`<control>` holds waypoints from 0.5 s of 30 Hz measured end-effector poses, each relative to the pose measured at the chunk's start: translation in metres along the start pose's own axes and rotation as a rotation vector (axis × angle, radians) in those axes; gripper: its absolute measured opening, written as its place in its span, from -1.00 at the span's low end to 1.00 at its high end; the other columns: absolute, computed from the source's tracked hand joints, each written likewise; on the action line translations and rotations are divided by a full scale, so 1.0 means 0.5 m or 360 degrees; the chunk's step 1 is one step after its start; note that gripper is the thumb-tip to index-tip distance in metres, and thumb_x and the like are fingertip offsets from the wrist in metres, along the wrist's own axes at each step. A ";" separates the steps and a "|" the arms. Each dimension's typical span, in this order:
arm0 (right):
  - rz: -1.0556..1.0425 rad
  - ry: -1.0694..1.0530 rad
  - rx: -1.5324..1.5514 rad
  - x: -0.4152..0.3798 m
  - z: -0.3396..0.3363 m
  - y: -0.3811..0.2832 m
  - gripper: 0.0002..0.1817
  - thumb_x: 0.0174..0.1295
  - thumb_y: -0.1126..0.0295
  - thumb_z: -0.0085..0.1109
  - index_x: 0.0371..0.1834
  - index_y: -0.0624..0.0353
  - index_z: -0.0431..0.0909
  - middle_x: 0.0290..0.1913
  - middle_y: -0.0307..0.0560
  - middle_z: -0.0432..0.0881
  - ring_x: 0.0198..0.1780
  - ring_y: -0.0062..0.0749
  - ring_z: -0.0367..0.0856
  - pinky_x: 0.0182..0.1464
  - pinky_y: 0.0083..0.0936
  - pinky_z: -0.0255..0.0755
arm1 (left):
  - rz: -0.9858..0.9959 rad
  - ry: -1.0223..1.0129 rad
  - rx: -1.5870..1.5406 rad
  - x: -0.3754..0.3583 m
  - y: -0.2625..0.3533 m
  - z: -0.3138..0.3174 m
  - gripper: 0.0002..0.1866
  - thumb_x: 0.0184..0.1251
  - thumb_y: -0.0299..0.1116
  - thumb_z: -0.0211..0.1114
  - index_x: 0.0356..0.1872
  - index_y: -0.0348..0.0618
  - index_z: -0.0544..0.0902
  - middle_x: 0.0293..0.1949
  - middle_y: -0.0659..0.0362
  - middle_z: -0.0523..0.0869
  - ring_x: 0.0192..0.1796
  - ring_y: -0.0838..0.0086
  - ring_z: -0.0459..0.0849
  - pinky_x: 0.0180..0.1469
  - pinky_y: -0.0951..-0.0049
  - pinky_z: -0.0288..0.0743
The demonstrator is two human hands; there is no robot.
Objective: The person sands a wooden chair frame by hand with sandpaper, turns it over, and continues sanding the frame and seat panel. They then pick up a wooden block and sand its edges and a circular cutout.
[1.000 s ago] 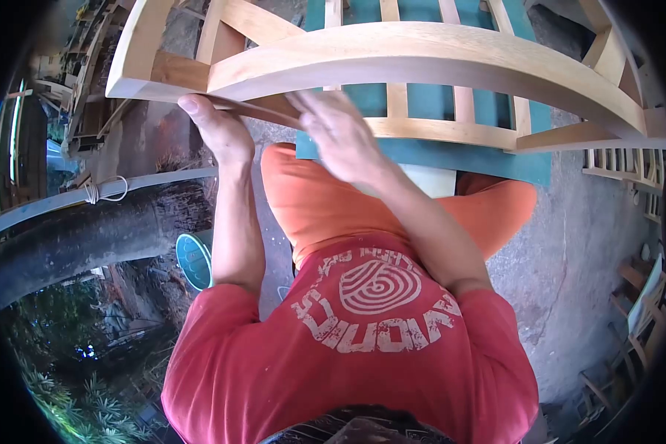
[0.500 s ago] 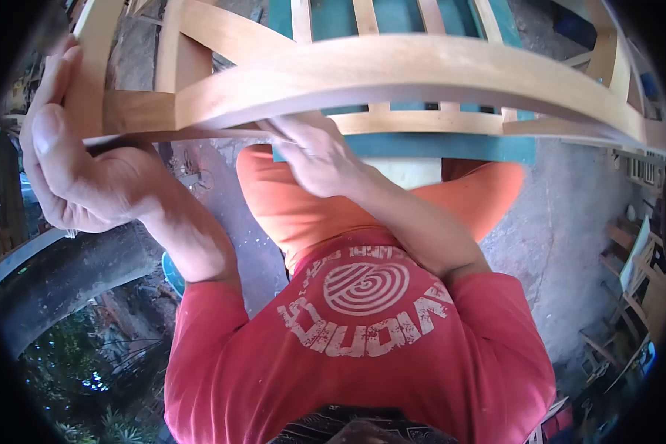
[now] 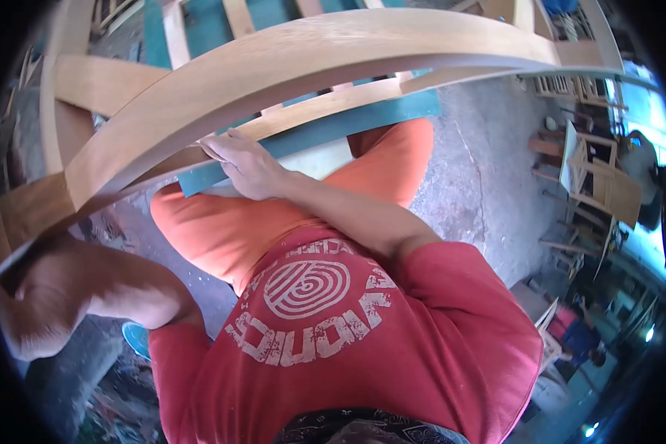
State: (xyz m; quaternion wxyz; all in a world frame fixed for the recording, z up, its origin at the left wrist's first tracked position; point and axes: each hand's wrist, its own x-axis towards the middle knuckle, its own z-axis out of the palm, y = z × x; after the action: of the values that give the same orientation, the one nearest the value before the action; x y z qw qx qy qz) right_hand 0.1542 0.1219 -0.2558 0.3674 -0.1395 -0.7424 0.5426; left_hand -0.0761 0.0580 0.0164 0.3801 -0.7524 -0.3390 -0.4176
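Note:
A pale wooden frame with a broad curved rail [image 3: 311, 52], probably part of a chair, spans the top of the view, tilted across my lap. My left hand [image 3: 41, 300] is at its lower left corner, bent around the corner post; the fingertips are lost in the dark edge. My right hand [image 3: 248, 164] is under the curved rail, fingers pressed together against its lower edge. Whatever may be between those fingers is too small to make out. Behind the rail, several wooden slats [image 3: 240, 16] rest over a teal board [image 3: 362, 115].
My knees in orange trousers [image 3: 207, 226] are spread below the board. Concrete floor [image 3: 488, 185] stretches to the right, where wooden chair parts [image 3: 599, 181] are stacked. Other people [image 3: 573, 337] are at the far right. A teal round object [image 3: 135, 339] lies beneath my left arm.
The view has swung to the right, so the frame and both hands appear farther left. My left hand now appears lower, with its fingers hidden. My right hand stays under the rail.

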 end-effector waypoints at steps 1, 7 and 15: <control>0.0058 -0.0184 -0.0142 -0.003 -0.009 0.015 -0.64 0.20 0.66 0.02 0.07 0.26 0.55 -0.14 0.17 0.63 -0.03 0.25 0.58 0.17 0.02 0.42 | 0.0005 0.0053 0.0039 -0.004 0.000 0.003 -0.64 0.61 -0.17 0.10 0.13 -0.07 0.77 0.01 -0.08 0.84 0.13 0.16 0.81 0.29 0.03 0.62; -0.0146 0.0060 -0.0097 0.121 0.014 -0.178 -0.70 0.25 0.55 0.08 0.05 0.24 0.57 -0.14 0.30 0.68 -0.04 0.33 0.67 -0.02 0.08 0.56 | -0.0065 0.0246 0.0387 -0.026 0.009 0.006 -0.67 0.54 -0.22 0.12 -0.01 -0.19 0.77 -0.09 -0.08 0.84 -0.02 0.18 0.81 0.12 0.12 0.64; 0.0087 -0.0166 -0.0289 -0.008 0.005 0.029 -0.60 0.19 0.67 0.03 0.12 0.23 0.55 -0.14 0.22 0.65 -0.05 0.29 0.65 0.11 0.00 0.54 | -0.0074 0.0440 0.1016 -0.047 0.026 -0.002 -0.68 0.45 -0.29 0.15 -0.21 -0.36 0.76 -0.24 -0.09 0.83 -0.23 0.21 0.81 -0.11 0.24 0.68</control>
State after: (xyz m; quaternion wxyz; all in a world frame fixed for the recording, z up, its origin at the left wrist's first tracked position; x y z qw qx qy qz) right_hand 0.1526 0.1230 -0.2710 0.2990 -0.1640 -0.8026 0.4894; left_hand -0.0758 0.0465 -0.0080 0.6290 -0.5239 -0.4149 -0.3971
